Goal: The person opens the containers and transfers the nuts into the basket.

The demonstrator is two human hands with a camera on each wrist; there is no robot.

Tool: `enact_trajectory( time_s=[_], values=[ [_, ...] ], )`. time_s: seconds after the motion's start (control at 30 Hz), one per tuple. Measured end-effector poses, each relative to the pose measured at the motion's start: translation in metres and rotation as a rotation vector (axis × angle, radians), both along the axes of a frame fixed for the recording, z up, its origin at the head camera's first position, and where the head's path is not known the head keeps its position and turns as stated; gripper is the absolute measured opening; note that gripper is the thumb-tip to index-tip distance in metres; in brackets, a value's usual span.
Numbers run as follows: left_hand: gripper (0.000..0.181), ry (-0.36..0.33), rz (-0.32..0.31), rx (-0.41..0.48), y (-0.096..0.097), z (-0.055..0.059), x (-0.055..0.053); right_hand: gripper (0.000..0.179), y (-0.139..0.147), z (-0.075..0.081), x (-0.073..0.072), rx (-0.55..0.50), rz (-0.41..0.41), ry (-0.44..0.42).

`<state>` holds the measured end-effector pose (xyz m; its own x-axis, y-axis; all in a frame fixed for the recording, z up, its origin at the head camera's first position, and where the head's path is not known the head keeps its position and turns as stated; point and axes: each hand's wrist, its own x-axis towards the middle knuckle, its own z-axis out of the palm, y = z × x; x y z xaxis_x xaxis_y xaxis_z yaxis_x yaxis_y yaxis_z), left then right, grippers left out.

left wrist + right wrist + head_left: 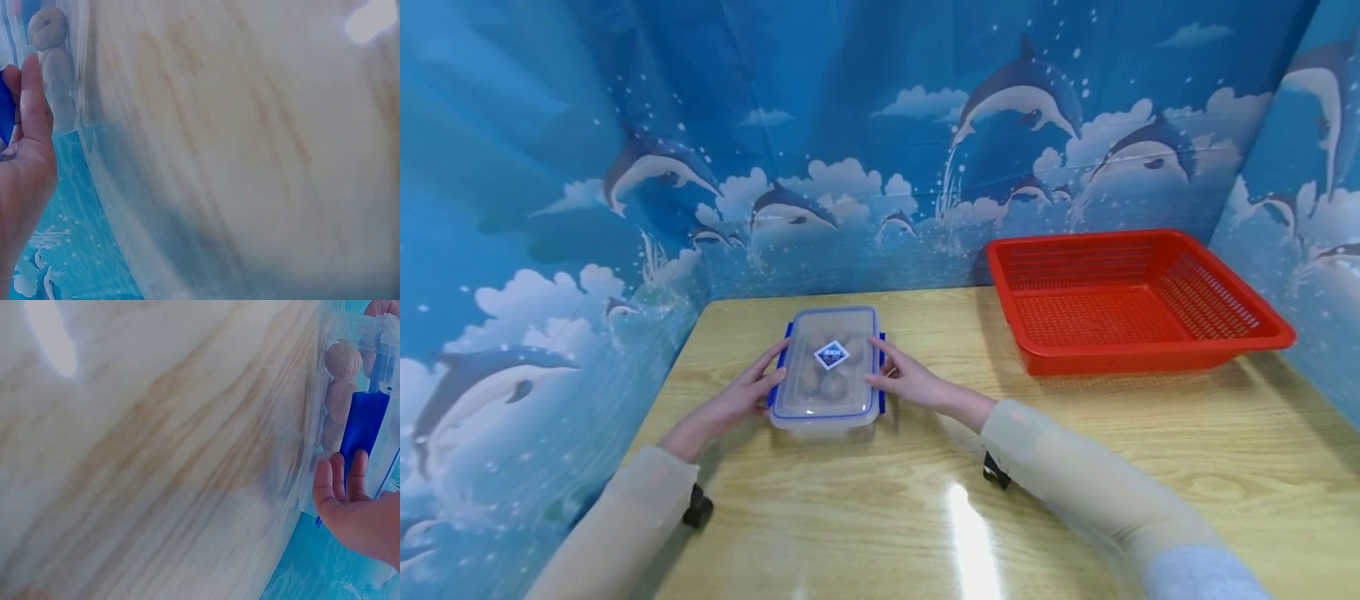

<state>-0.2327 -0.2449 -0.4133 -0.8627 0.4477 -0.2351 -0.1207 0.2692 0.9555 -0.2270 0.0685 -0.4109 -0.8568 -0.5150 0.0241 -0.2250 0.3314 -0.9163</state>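
A clear plastic food container (805,333) with a blue-edged lid lies on the wooden table, a blue-and-white label (832,355) on its top. Several round, brownish things (342,360) show through its wall. My left hand (745,393) holds the container's left side, thumb at the lid's edge. From the opposite side my right hand (916,383) grips it, with thumb and forefinger on the lid's edge and other fingers bent at the side. In the right wrist view those fingertips touch a blue side latch (364,422). The undersides of the fingers are partly hidden in the head view.
A red plastic basket (1037,360) with slotted walls stands at the back right of the wooden table (865,517). Blue curtains (865,100) printed with dolphins hang behind the table and along both sides. A bright reflection lies on the tabletop near the front.
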Motion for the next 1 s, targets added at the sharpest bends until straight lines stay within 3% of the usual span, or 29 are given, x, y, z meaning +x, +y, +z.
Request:
enact_trajectory(
  time_s=[0.23, 0.37, 0.6, 0.8, 1.0],
  values=[
    [0.06, -0.086, 0.012, 0.023, -0.01, -0.004, 0.0, 0.068, 0.0, -0.003, -0.002, 0.016, 0.023, 0.012],
    [0.06, -0.083, -0.01, 0.018, -0.013, -0.004, 0.0, 0.069, 0.001, -0.004, -0.002, 0.02, 0.029, 0.015],
    [0.064, 0.0, -0.061, -0.012, -0.015, -0.001, -0.003, 0.068, 0.002, -0.001, -0.002, 0.006, 0.042, 0.0],
    [0.062, 0.096, -0.037, -0.074, -0.015, -0.001, -0.005, 0.068, 0.002, 0.001, -0.002, 0.021, 0.035, -0.011],
    [0.059, 0.167, -0.018, -0.079, -0.013, -0.004, -0.004, 0.071, 0.001, 0.001, -0.002, 0.026, 0.002, 0.005]
  ],
)
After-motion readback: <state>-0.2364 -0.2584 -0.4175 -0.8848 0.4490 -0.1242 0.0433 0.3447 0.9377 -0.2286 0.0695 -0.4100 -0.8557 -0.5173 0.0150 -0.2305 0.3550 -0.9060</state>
